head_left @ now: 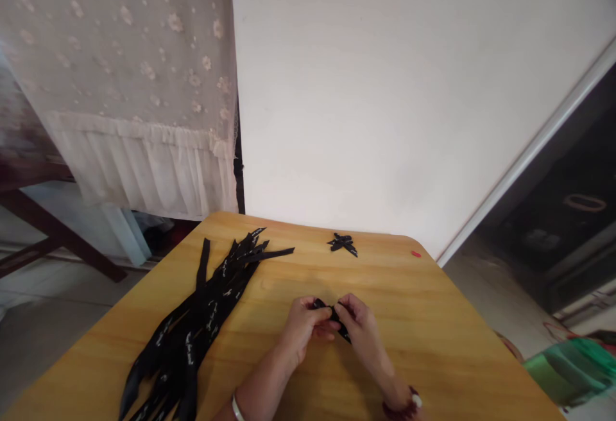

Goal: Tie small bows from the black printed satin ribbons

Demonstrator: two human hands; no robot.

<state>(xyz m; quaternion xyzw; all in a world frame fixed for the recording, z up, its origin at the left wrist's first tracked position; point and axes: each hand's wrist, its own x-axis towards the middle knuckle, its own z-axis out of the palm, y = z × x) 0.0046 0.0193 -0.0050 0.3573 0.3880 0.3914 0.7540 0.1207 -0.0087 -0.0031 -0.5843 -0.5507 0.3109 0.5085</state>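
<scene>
Two hands — left [308, 328] and right [360, 328], close together — pinched a black ribbon [343, 332] at the frame's lower centre.

The fingers [322, 313] hide much of the black strip [344, 333] from me. I can't read the tiny white lettering [189, 347] on the ribbon bundle [205, 315], whose near end, like the counter's [414, 331], is cut off by the bottom edge. The red piece [416, 254] is too small to identify; the green item [570, 369] at right looks blurred.
</scene>
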